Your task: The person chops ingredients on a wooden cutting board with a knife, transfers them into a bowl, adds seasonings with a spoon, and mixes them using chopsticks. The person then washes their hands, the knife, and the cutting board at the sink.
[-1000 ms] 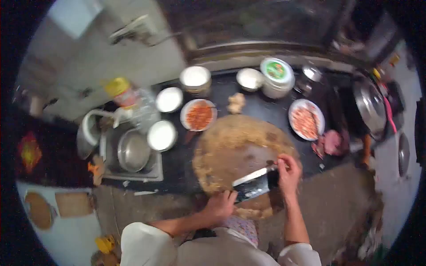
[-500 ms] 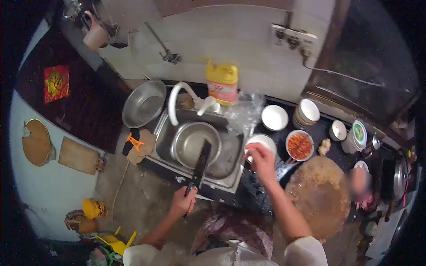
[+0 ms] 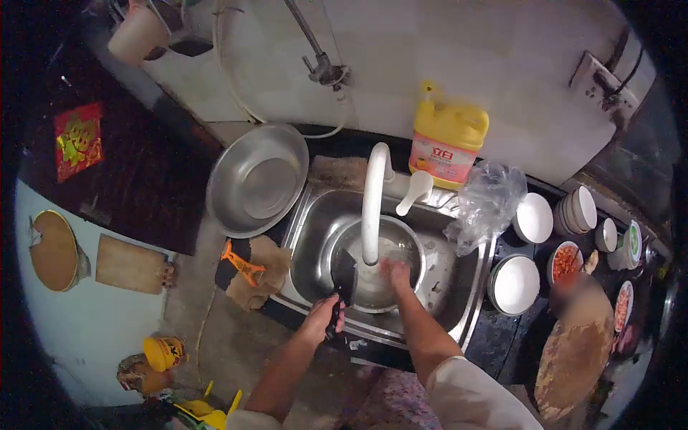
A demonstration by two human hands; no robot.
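My left hand (image 3: 319, 319) is closed around the dark handle of a kitchen knife (image 3: 345, 278) at the sink's front edge. The blade points away from me, over the near left side of a metal basin (image 3: 419, 247). This basin stands inside the steel sink (image 3: 469, 308) and appears to hold water. My right hand (image 3: 396, 272) reaches into the basin, to the right of the blade. Its fingers are blurred, so their shape does not show. A white faucet (image 3: 372, 208) arches over the basin between the two hands.
Left of the sink lean a large metal bowl (image 3: 236, 204) and an orange peeler (image 3: 242, 266) on a brown cloth. Behind it stand a yellow detergent jug (image 3: 448, 143) and a plastic bag (image 3: 491, 201). White bowls (image 3: 517, 285) and a round chopping board (image 3: 577, 351) are on the right.
My right hand has moved left from beside the white bowls into the basin. The knife in my left hand is still over the basin. The view has shifted right and closer to the sink.
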